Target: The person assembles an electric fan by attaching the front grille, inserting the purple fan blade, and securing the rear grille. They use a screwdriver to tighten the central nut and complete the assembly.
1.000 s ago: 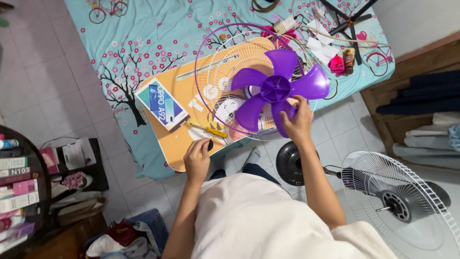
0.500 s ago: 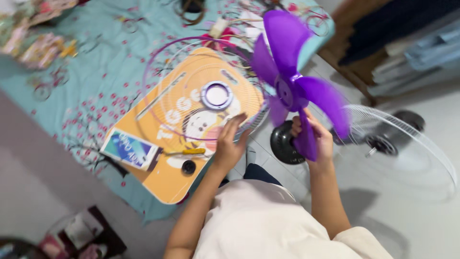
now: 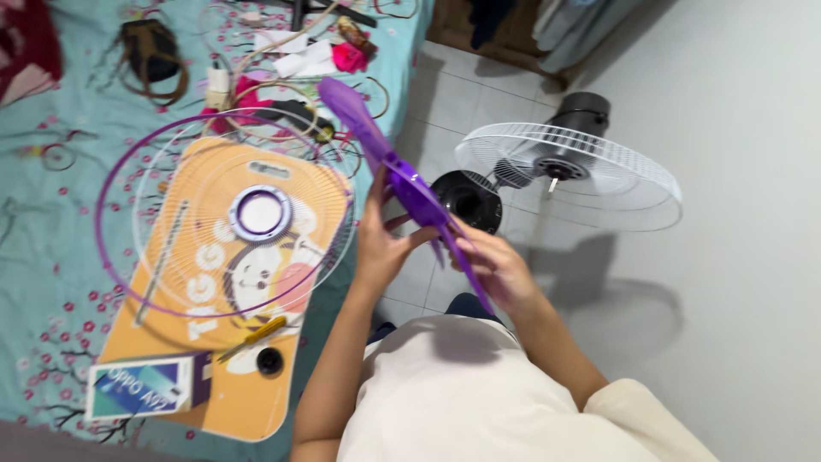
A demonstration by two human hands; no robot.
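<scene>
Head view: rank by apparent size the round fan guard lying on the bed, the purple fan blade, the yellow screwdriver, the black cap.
1. Round fan guard, largest.
2. Purple fan blade, held edge-on and nearer the camera, so its rank against the guard is less sure.
3. Yellow screwdriver.
4. Black cap, smallest.

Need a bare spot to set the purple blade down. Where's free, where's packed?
Both hands, left and right, hold the purple fan blade. Bare floor lies right of the standing fan's rear grille. The orange board carries the front grille, screwdriver, black cap and box: crowded.
</scene>
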